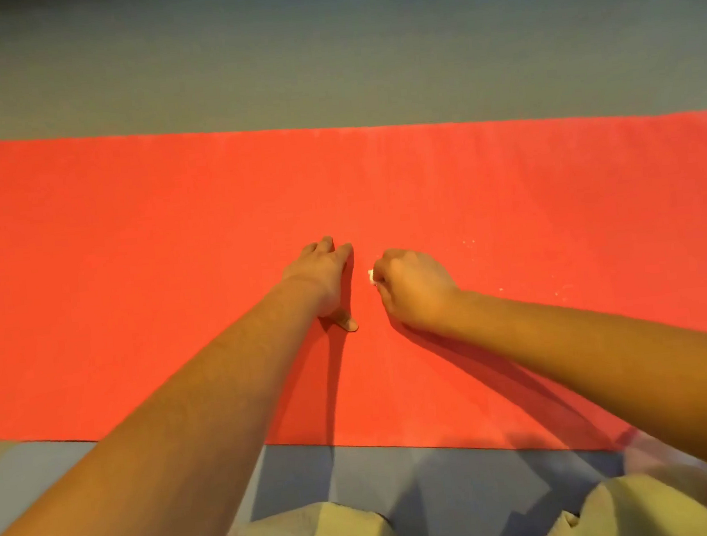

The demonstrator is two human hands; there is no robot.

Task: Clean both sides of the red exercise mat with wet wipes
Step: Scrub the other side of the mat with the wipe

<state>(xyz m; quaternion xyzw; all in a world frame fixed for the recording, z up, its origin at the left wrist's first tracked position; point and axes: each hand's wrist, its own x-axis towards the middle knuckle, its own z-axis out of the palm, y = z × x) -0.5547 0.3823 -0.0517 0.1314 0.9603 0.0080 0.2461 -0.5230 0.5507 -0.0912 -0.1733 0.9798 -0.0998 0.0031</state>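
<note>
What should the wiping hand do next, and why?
Probably slide the right hand, clenched on the white wipe, rightward over the pale specks on the red mat; they lie just to its right. The left hand lies flat on the mat, likely steadying it.

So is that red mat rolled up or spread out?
Spread out. The red mat lies flat across the grey floor, both long edges visible; its ends run beyond the picture.
</note>
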